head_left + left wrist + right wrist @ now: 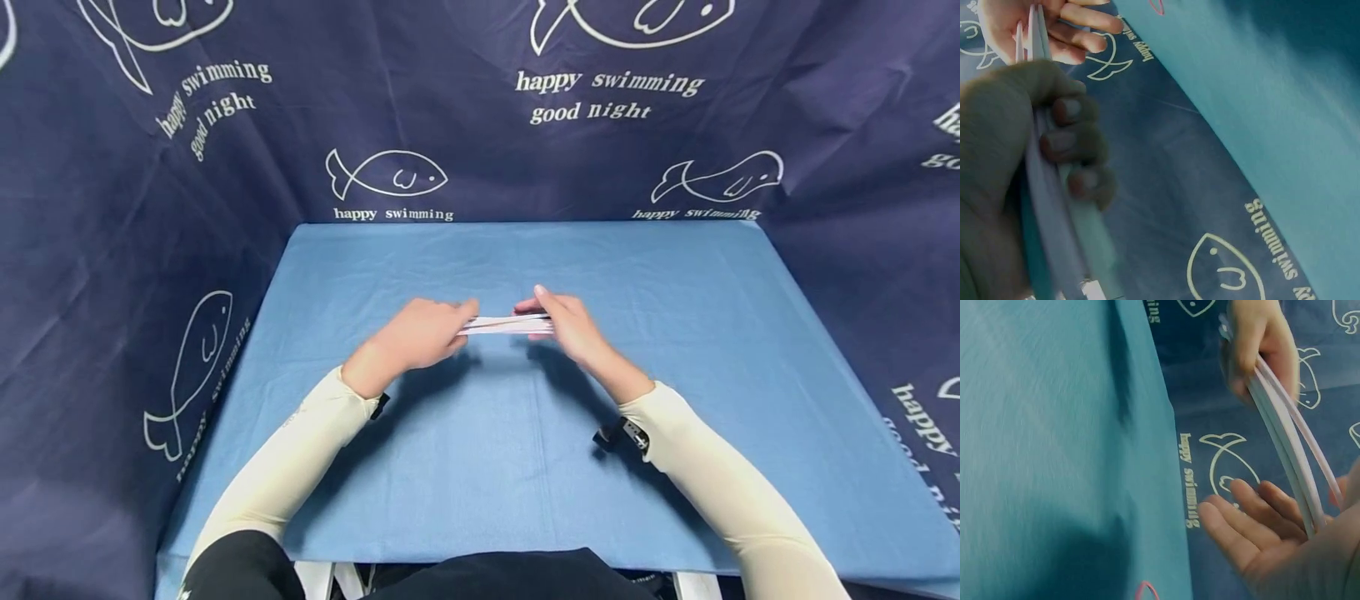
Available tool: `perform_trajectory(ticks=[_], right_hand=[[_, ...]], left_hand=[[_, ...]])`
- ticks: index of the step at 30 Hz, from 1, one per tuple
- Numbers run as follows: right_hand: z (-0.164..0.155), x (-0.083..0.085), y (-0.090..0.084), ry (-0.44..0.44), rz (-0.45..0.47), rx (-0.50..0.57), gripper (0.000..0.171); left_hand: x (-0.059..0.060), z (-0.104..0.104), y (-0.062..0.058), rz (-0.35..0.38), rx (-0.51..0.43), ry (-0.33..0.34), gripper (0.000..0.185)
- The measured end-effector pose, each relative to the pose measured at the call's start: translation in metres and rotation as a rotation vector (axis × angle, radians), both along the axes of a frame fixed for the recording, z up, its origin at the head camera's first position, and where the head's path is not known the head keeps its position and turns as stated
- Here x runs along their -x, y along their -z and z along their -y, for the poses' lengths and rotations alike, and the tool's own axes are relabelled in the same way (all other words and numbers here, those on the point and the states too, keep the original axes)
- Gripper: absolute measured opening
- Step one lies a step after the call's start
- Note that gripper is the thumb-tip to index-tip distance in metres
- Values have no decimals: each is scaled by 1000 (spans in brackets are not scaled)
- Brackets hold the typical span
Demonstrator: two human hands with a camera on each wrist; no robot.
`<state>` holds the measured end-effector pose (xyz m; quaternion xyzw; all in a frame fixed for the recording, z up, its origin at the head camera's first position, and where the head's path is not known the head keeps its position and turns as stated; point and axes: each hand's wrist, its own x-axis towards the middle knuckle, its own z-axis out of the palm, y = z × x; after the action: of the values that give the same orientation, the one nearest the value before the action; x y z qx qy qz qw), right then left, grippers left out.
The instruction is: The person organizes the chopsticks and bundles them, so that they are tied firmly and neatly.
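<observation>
Because right grip (568, 328) lies loose with fingers extended, stack of sheets (498, 326) could splay or slide from that end; likely cause, gaps between layers. Left grip (423, 333) clasps stack, fingers curled. Stack sits above table (465, 483), spanning both grips: thin, white with pale pink layer, slightly bowed.

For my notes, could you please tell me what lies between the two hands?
In the head view, a thin, pale stack spans from the left hand to the right hand.
</observation>
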<state>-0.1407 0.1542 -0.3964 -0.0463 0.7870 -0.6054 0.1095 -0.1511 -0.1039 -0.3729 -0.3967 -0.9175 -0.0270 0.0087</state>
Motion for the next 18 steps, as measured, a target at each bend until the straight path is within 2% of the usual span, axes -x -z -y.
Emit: perform_trajectory(ticks=[3, 5, 8, 10, 14, 18], right_hand=[[4, -1, 3, 45, 72, 158, 57], [3, 1, 4, 55, 88, 172, 50], [-4, 3, 3, 57, 80, 139, 39], [-10, 4, 3, 56, 31, 72, 36], [-18, 6, 3, 27, -140, -37, 34], [-24, 5, 3, 2, -239, -27, 32]], left_hand=[[1, -6, 4, -62, -37, -2, 20], [3, -10, 5, -77, -61, 3, 19], [4, -14, 6, -46, -68, 23, 20], [4, -16, 7, -13, -68, 37, 20], [4, -17, 5, 39, -57, 25, 19], [4, -13, 0, 87, -21, -47, 21]])
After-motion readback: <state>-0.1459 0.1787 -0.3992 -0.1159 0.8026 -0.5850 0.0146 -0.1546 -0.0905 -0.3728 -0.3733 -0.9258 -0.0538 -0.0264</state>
